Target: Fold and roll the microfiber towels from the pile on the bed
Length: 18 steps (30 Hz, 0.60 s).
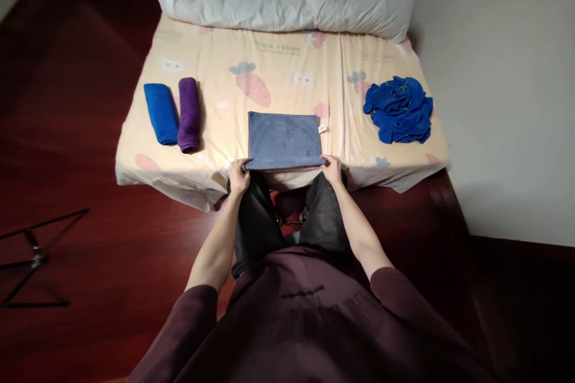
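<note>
A grey-blue towel (285, 136) lies flat as a folded rectangle at the near edge of the bed, a small white tag on its right side. My left hand (239, 177) pinches its near left corner, and my right hand (331, 170) pinches the near right corner. Between the two hands, the near edge shows a narrow fold. To the left rest a rolled blue towel (160, 114) and a rolled purple towel (188, 115), side by side. A crumpled blue cloth (399, 110) sits in a heap on the right.
The bed has a pale yellow sheet (215, 72) with a carrot print. A bunched light-grey quilt (278, 6) lies across its far end. A white wall (503, 102) stands on the right. Black tripod legs (36, 260) stand on the dark red floor (112, 233) at left.
</note>
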### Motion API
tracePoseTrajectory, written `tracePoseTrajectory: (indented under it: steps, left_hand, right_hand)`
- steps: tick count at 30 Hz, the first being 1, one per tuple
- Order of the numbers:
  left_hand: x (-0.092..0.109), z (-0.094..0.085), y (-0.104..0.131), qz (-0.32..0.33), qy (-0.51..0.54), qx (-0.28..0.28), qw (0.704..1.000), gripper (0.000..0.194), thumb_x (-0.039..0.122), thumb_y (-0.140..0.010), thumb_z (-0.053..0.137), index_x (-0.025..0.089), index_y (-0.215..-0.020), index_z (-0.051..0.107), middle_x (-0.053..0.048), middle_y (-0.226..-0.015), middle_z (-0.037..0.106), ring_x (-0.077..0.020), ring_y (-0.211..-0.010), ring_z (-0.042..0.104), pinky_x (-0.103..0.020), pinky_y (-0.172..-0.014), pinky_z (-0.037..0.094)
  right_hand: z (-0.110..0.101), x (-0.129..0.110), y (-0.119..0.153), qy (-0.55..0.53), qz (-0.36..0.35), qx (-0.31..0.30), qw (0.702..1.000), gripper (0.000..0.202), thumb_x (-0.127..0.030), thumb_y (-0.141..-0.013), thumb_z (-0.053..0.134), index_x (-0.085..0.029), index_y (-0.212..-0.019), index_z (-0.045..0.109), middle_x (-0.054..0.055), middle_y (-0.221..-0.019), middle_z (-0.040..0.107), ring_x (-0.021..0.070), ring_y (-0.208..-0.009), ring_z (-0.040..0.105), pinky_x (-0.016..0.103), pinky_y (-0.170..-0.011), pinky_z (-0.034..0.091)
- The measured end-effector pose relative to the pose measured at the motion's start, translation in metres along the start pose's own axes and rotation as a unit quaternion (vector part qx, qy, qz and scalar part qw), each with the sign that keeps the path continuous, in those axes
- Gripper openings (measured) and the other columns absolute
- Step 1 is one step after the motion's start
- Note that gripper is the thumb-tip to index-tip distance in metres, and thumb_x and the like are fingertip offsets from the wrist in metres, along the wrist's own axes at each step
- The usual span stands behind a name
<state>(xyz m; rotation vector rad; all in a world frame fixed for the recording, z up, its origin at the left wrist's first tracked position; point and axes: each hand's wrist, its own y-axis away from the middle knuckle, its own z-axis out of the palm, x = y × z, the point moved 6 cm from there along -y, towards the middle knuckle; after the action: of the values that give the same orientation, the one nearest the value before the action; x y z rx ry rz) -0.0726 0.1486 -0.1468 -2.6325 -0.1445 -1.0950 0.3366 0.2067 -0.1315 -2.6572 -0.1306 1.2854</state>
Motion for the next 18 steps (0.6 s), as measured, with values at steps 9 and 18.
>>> tracePoseTrajectory:
  steps: [9,18]
  left_hand:
    - [0.000,-0.003,0.000,-0.009,0.008,0.028,1.000,0.047,0.011,-0.080,0.047,0.017,-0.117,0.075,-0.012,-0.118,0.076,-0.0285,-0.112,0.066,-0.044,-0.102,0.054]
    - [0.003,-0.005,0.001,-0.021,0.019,0.031,0.999,0.034,0.013,-0.087,0.049,0.019,-0.113,0.070,-0.013,-0.115,0.071,-0.0290,-0.115,0.064,-0.044,-0.105,0.052]
  right_hand:
    - [0.002,0.005,-0.005,0.033,-0.004,0.010,0.999,0.037,-0.009,-0.082,0.059,-0.018,-0.110,0.082,0.011,-0.113,0.079,0.0257,-0.110,0.071,0.040,-0.104,0.059]
    - [0.003,0.011,-0.003,-0.014,0.028,0.027,0.999,0.033,-0.022,-0.085,0.058,-0.017,-0.110,0.080,0.009,-0.098,0.078,0.0222,-0.086,0.070,0.034,-0.086,0.061]
